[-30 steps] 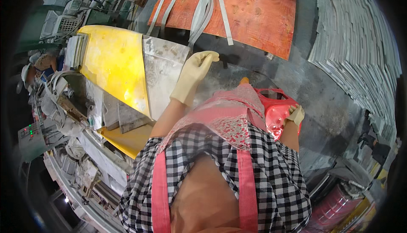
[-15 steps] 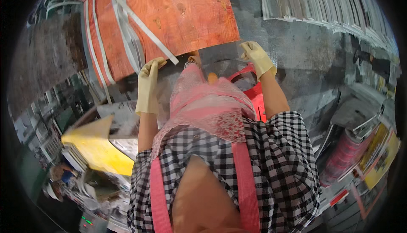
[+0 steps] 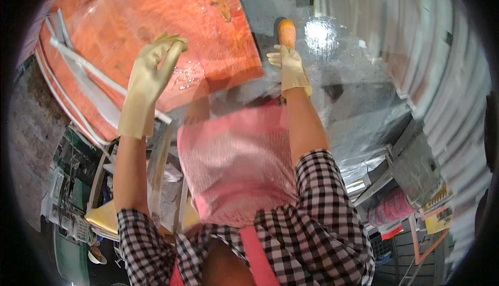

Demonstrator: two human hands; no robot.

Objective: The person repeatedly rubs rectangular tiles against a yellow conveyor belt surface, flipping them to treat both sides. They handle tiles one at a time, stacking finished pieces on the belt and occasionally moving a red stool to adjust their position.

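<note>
We hold our left hand point(image 3: 145, 73) above the orange board point(image 3: 156, 13) ahead to our left, whether its fingertips meet unclear, and our right hand point(image 3: 290, 66) beyond its edge, fingers parted, both perhaps for balance.

On the right side, grey sheets point(image 3: 390, 26) are stacked beside the grey floor point(image 3: 358, 114). Lower, there is a pink cylinder point(image 3: 391, 209), and near it an orange frame point(image 3: 415, 242). A yellow sheet point(image 3: 102, 217) is at the lower left.
</note>
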